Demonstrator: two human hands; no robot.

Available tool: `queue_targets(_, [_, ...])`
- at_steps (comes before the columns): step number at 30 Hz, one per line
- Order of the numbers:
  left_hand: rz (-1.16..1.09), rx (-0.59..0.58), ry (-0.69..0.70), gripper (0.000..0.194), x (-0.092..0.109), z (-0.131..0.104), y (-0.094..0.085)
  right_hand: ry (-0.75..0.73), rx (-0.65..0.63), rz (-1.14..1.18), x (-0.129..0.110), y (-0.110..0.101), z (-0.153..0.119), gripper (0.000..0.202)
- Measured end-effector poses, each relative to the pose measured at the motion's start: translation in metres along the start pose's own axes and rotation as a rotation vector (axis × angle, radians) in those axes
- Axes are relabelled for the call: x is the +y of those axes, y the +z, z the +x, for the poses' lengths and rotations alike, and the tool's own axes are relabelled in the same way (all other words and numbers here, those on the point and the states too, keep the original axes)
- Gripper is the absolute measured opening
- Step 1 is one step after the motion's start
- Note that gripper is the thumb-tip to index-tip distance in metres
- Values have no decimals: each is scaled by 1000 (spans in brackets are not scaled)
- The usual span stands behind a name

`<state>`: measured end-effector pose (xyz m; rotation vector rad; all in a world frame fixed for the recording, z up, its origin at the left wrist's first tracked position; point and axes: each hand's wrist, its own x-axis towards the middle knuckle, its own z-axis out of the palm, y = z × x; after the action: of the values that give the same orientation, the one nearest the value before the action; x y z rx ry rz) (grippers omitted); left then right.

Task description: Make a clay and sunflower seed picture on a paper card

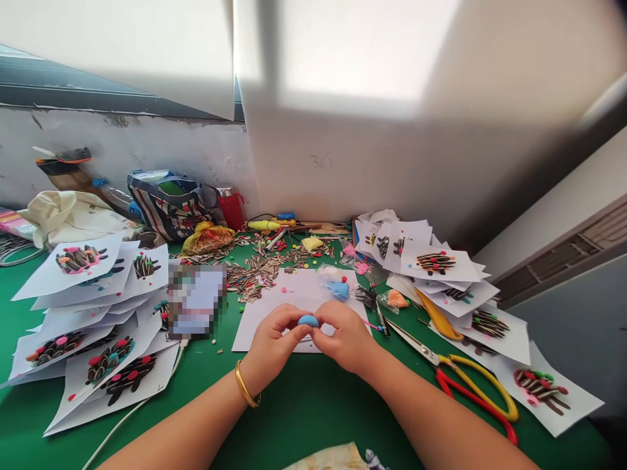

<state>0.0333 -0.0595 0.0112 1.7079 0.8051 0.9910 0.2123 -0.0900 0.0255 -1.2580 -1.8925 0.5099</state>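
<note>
Green table (294,405) underlies the whole work area and lies bare between the two forearms, which leaves both arms free of obstruction. Decorated sheets stand in two stacks, one to the left (105,320) of the hands and one to the right (465,320); the judgement here is that they are kept aside so the middle stays usable. Striped seeds (257,267) are scattered beyond the hands, mostly ahead of the left one, apparently within easy reach.

Plain white paper (249,326) lies beneath and just beyond the fingers, squarely in front of the person, presumably as the working surface. Scissors (434,356) rest beside the right forearm, blades pointing away and handles toward the person, a placement that would suit a right-hand pickup.

Left hand (274,336) and right hand (343,336) meet in front of the body, forearms converging, wrists bent slightly inward, fingers curled. Thumbs and fingertips of both close on one small object; whether either hand rests on the paper cannot be determined.

Just beyond the right hand sits a packet (337,289) of blue material. Smallest item noted: the blue lump (308,320), pinched between the two hands, seemingly held from both sides for even, steady control.
</note>
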Motion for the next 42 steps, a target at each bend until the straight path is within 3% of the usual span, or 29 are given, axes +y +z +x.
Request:
queue_targets(4, [-35, 53, -28, 17, -1, -3, -4, -26, -28, -22, 1, 3, -2, 3])
queue_targets(7, [-69, 90, -39, 15, 1, -4, -5, -29, -89, 61, -1, 0, 0, 20])
queue_targets(11, [-32, 63, -45, 25, 3, -3, -4, -17, -147, 115, -3, -4, 2, 15])
queue_targets(14, [28, 62, -18, 38, 3, -4, -3, -12, -139, 38, -1, -2, 0, 15])
queue_targets(18, [101, 63, 36, 19, 4, -5, -3, -36, -108, -94, 0, 3, -3, 9])
queue_targets(20, [110, 95, 50, 10, 5, -5, -4, -24, -99, -64, -2, 3, -4, 4])
queue_targets(22, [78, 138, 65, 10, 4, -5, -5, -14, -109, 29, -3, 2, -3, 13])
queue_targets(26, [28, 141, 70, 17, 3, -5, -4, 7, -142, 141, -4, -1, -1, 16])
queue_targets(29, [59, 123, 52, 32, 4, -5, -1, 12, -125, 23, -2, 1, -2, 15])
queue_targets(33, [125, 110, 41, 13, 5, -5, 0, -11, -94, -126, -2, 6, -5, 8])
queue_targets(35, [117, 146, 46, 12, 4, -5, -1, 6, -92, -81, -4, 7, -5, 5])
queue_targets(39, [37, 163, 46, 15, 1, -5, -1, 30, -121, 92, -6, 4, -4, 19])
queue_targets(42, [51, 140, 39, 28, 1, -5, 0, 61, -127, 81, -5, 3, -3, 16])
